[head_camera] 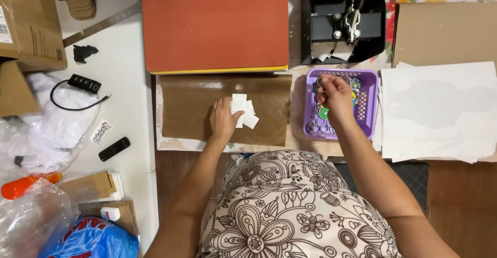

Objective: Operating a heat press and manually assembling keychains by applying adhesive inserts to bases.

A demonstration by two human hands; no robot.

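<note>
My left hand (pixel 222 119) rests on a brown paper sheet (pixel 196 100), its fingers pressing on several small white paper squares (pixel 243 110). My right hand (pixel 335 96) reaches into a purple plastic basket (pixel 368 108) and pinches a small item from the colourful pieces inside, among them a green round one (pixel 323 113). What exactly the fingers hold is too small to tell.
An orange-red pad (pixel 215 24) lies beyond the brown sheet. A black press machine (pixel 342 22) stands behind the basket. White paper sheets (pixel 437 110) and cardboard (pixel 445 33) lie to the right. At left are a cable hub (pixel 84 83), plastic bags (pixel 31 216), a cardboard box (pixel 28 22) and a metal ruler (pixel 101 25).
</note>
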